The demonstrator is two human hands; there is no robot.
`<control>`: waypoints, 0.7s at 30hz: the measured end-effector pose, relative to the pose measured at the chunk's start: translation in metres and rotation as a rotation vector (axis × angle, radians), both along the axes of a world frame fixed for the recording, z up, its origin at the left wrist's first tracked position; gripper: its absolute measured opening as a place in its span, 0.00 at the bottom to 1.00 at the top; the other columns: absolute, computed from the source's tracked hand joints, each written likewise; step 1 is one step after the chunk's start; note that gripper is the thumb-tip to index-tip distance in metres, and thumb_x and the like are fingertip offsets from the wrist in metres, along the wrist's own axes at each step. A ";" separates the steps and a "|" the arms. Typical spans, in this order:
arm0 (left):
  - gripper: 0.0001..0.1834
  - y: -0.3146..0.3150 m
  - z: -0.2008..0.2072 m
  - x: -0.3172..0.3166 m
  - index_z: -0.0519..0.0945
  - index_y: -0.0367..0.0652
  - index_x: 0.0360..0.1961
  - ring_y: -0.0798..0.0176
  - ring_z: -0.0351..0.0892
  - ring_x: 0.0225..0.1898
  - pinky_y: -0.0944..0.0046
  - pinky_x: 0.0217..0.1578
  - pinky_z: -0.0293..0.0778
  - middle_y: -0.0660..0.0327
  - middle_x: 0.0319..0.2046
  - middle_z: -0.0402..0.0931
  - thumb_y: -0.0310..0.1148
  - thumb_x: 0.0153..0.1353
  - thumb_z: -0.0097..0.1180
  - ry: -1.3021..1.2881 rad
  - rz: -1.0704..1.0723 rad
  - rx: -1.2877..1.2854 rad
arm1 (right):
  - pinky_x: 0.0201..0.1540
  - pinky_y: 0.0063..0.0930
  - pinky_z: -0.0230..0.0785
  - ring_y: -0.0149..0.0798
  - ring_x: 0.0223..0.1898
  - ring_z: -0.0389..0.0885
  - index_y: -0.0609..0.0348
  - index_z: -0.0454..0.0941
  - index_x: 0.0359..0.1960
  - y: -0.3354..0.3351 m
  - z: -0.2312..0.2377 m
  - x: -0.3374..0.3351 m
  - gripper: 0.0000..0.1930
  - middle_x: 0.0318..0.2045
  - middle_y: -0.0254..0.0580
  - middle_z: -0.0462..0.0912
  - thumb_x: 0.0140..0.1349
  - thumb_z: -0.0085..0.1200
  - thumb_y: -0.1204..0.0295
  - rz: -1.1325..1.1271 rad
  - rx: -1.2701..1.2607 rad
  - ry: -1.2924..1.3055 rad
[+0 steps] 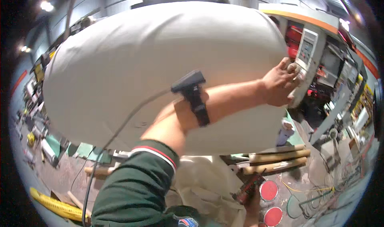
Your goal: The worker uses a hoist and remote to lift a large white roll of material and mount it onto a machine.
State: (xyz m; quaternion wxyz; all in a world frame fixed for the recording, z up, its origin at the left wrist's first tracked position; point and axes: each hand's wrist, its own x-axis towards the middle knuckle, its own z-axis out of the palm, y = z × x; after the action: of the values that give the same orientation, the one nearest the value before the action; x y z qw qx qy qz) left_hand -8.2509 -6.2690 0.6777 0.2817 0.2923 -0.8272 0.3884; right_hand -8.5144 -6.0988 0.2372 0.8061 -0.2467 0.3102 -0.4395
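With the left hand [280, 83] at the right end of the bulky white roll [120, 95] lying across the view, fingers bent near its edge, probably best to press broadly rather than pinch; impossible to tell about any actual grip there. With the right hand [252, 207] low at right, seemingly closed around a red-and-black power tool [249, 190], better to point the tool away from the roll's covering. Note the left arm [236, 94] stretched rightward from lower left, nearly straight, back of the hand uppermost. Mind the cable [124, 123] from the black device [188, 83] strapped around that arm, then, farther out, the cardboard tubes [278, 165] and red-topped round tubs [269, 190].
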 end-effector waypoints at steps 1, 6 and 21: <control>0.34 0.034 -0.014 0.025 0.71 0.38 0.61 0.43 0.50 0.72 0.38 0.68 0.43 0.41 0.69 0.56 0.48 0.56 0.55 0.102 0.126 -0.063 | 0.46 0.45 0.75 0.43 0.43 0.80 0.50 0.73 0.57 0.022 0.000 0.003 0.28 0.43 0.37 0.81 0.66 0.48 0.44 0.068 0.065 -0.055; 0.39 0.306 -0.044 0.225 0.65 0.40 0.68 0.35 0.39 0.75 0.31 0.68 0.38 0.37 0.73 0.46 0.40 0.52 0.53 0.591 0.410 -0.427 | 0.51 0.45 0.73 0.43 0.48 0.78 0.49 0.73 0.59 0.122 -0.022 0.051 0.27 0.48 0.40 0.80 0.66 0.48 0.47 0.030 -0.008 0.209; 0.45 0.706 -0.132 0.676 0.70 0.31 0.59 0.33 0.66 0.62 0.38 0.60 0.65 0.30 0.59 0.66 0.65 0.58 0.54 0.555 1.698 -0.927 | 0.59 0.33 0.70 0.35 0.54 0.76 0.63 0.67 0.63 0.350 0.089 0.491 0.29 0.54 0.40 0.77 0.64 0.60 0.63 1.220 -0.543 0.535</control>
State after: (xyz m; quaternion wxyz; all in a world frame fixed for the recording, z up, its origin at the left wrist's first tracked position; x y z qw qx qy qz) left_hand -7.5754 -5.5628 0.5460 0.1802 0.7269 -0.0175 0.6625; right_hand -8.0237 -5.7490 0.3266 0.7146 -0.6671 0.1835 0.1032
